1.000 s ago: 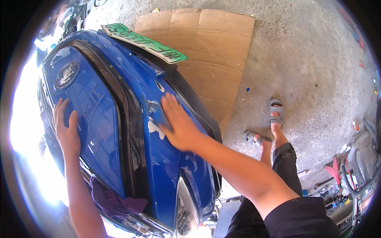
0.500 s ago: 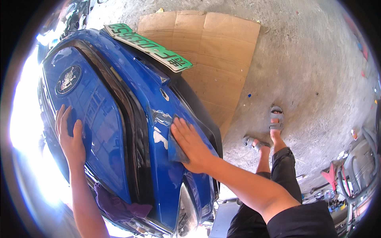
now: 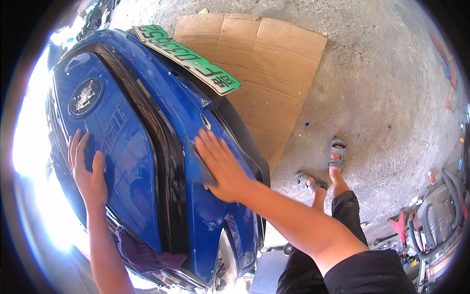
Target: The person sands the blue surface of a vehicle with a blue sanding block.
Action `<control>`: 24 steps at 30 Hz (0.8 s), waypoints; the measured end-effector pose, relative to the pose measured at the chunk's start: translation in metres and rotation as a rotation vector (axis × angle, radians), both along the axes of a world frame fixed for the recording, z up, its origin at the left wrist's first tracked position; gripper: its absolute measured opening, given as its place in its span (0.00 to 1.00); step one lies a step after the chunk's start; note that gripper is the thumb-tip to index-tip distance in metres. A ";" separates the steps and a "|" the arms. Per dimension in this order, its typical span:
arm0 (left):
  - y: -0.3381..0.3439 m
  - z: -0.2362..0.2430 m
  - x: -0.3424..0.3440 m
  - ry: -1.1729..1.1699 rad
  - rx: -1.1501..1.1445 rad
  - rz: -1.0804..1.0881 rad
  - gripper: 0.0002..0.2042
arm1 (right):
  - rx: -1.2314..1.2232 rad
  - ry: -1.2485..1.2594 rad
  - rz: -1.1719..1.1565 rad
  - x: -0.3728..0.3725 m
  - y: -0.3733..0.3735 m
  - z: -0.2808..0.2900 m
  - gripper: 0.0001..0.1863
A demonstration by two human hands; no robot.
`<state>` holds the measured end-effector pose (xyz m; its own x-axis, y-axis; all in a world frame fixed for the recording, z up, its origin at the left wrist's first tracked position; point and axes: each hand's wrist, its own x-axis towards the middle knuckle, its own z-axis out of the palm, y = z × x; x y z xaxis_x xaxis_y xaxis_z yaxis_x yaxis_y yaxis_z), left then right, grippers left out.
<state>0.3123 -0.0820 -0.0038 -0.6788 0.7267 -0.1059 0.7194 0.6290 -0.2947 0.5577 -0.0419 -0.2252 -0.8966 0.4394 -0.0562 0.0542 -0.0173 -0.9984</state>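
The blue front end of a car (image 3: 125, 157) fills the left side, with a round emblem on its hood. My left hand (image 3: 89, 171) rests on the hood with its fingers spread. On the bumper (image 3: 201, 245), my right hand (image 3: 221, 166) lies nearly flat, pressing a dark, thin sheet that looks like sandpaper (image 3: 199, 169) against the paint. Its fingers are slightly blurred and reach toward a small hole (image 3: 205, 121) in the bumper. The hand and sheet hide most of the scuffed paint beneath them.
A green-and-white licence plate (image 3: 188, 59) juts from the bumper above a cardboard sheet (image 3: 281, 73) on the concrete floor. A purple cloth (image 3: 147, 253) hangs by the hood edge, near a headlight (image 3: 226, 255). Hoses and equipment (image 3: 440, 220) stand at right, beyond my sandalled feet.
My right hand and the sandpaper have slid up and left over the bumper, covering the bare patches that showed before. My left hand stays in place on the hood.
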 end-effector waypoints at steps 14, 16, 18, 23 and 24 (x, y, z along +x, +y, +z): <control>0.011 -0.005 0.004 -0.003 -0.009 -0.006 0.26 | 0.038 -0.001 -0.051 -0.047 0.025 -0.015 0.43; 0.005 -0.002 0.004 0.000 -0.025 0.022 0.26 | 0.039 -0.016 -0.035 -0.053 0.026 -0.013 0.40; -0.001 0.003 0.004 0.017 -0.050 0.041 0.26 | 0.015 -0.040 0.050 0.001 -0.004 0.002 0.40; 0.008 0.002 0.006 0.014 -0.044 0.027 0.26 | -0.065 -0.056 0.015 -0.018 0.017 0.006 0.41; 0.010 -0.001 0.006 0.009 -0.032 0.022 0.26 | -0.049 -0.039 -0.014 -0.041 0.027 -0.002 0.42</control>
